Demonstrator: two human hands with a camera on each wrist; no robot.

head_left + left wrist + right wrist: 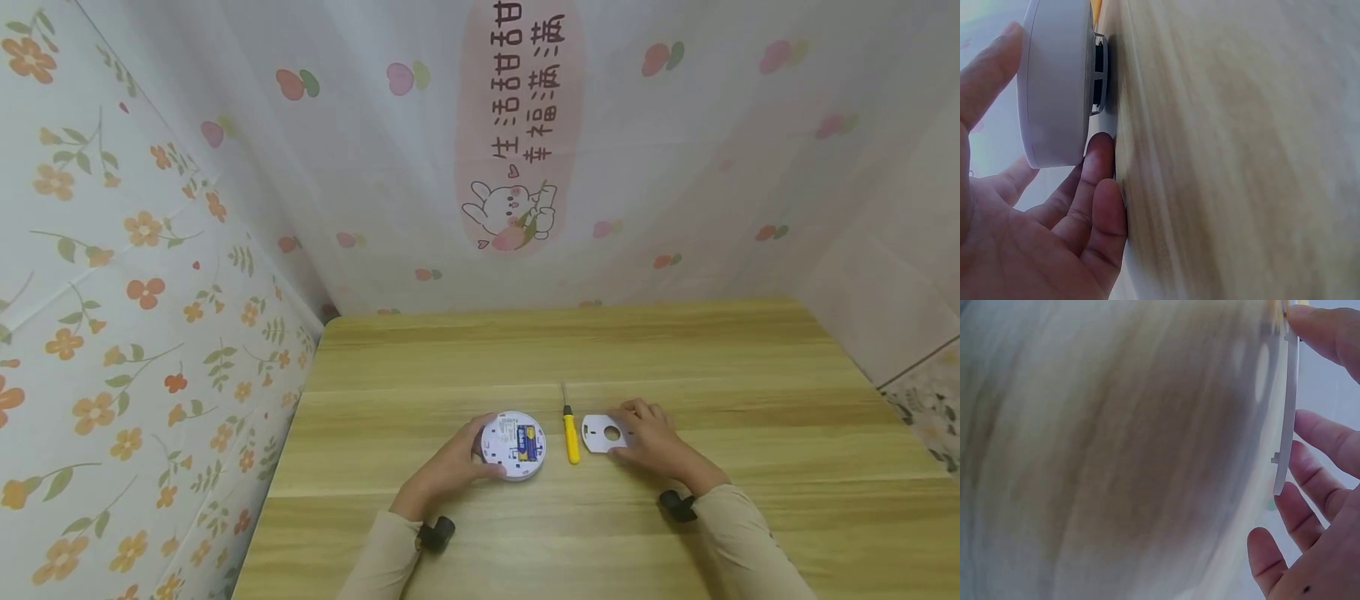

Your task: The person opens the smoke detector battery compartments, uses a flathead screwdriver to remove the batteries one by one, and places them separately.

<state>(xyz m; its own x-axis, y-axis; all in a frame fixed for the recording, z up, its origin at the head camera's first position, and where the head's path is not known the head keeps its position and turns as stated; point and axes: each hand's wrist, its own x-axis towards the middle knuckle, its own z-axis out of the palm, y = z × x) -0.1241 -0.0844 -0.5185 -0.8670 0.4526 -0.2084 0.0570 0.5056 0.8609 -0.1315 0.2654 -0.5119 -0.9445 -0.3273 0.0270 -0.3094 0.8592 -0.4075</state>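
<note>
2 white parts in hand and apart, the screwdriver lying unused between them.
The left hand grips the rim of the round device, its back facing up over the table (the blue-and-yellow patch there could be a battery or a label; too small to tell). The right hand holds the flat plate by its edges, thumb against fingers. Progress, as I judge it: both pieces are separate and ready to handle; any fitting together or screwdriver work remains undone.
</note>
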